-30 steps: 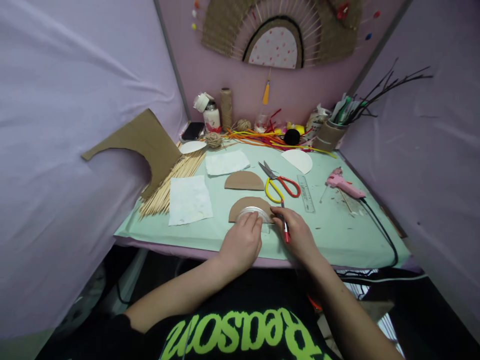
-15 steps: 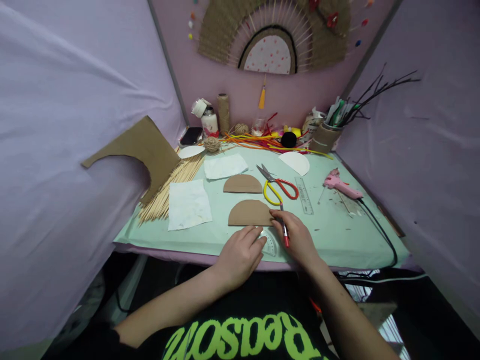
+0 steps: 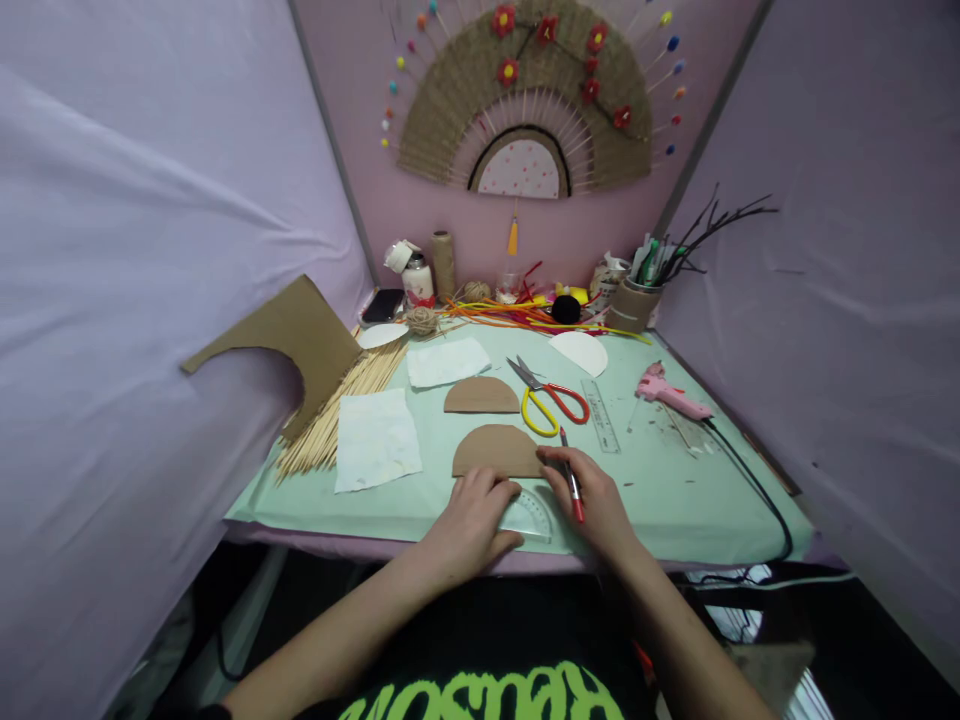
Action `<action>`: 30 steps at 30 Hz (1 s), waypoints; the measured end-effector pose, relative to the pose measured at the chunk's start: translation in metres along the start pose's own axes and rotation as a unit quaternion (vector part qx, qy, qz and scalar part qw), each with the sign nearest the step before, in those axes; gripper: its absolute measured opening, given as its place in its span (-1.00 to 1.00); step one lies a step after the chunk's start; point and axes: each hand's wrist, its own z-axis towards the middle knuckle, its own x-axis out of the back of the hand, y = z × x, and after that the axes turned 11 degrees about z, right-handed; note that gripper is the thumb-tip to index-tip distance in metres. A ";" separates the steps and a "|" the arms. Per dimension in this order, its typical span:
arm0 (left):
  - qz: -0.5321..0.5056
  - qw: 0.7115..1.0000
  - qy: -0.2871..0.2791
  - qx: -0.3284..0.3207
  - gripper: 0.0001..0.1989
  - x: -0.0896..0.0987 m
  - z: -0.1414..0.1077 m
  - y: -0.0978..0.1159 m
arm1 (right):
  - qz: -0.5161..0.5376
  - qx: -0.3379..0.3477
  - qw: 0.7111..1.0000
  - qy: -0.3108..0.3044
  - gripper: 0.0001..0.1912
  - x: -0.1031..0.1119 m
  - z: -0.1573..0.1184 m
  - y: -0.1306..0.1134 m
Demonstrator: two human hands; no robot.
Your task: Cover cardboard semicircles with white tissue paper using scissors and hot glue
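A half-round piece of brown cardboard [image 3: 493, 447] lies before me, straight edge toward me. My left hand [image 3: 471, 525] rests flat with fingers stretched, its fingertips at the cardboard's lower edge. Partly under that hand is a clear protractor [image 3: 531, 512]. My right hand [image 3: 589, 492] has a red pencil-like pen [image 3: 576, 500] tucked in it, tip pointing away, while thumb and forefinger touch the cardboard's right corner. Just beyond lie a second cardboard half-round [image 3: 481, 395] and scissors [image 3: 551, 397] with one yellow and one red handle.
Farther right are a clear ruler [image 3: 602, 415] and a pink glue gun [image 3: 671, 392] with its black cord. White paper pieces [image 3: 377, 440], thin wooden sticks [image 3: 337, 410] and a cut cardboard sheet [image 3: 319, 335] lie left. A decorated fan [image 3: 525, 70] hangs behind.
The view has tilted up, showing more of the fan. My left hand has shifted left, with fingertips against the cardboard and more of the protractor uncovered. The right hand keeps its hold.
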 end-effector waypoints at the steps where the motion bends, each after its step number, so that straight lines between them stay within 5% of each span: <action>1: -0.006 1.000 -0.003 0.001 -0.50 0.001 0.000 0.000 | 0.002 -0.005 1.000 -0.001 -0.82 0.000 0.000 0.000; 11: -0.059 0.998 -0.002 0.014 -0.45 -0.002 0.002 -0.003 | 0.008 -0.022 1.000 -0.002 -0.81 0.002 0.000 -0.004; 23: -0.029 0.982 0.152 -0.108 -0.46 -0.015 -0.016 -0.011 | 0.066 -0.025 0.997 0.013 -0.84 0.007 -0.005 -0.016; 30: -0.060 0.980 0.183 -0.055 -0.53 -0.018 -0.026 -0.006 | 0.034 0.084 0.986 -0.143 -0.53 0.015 -0.030 -0.049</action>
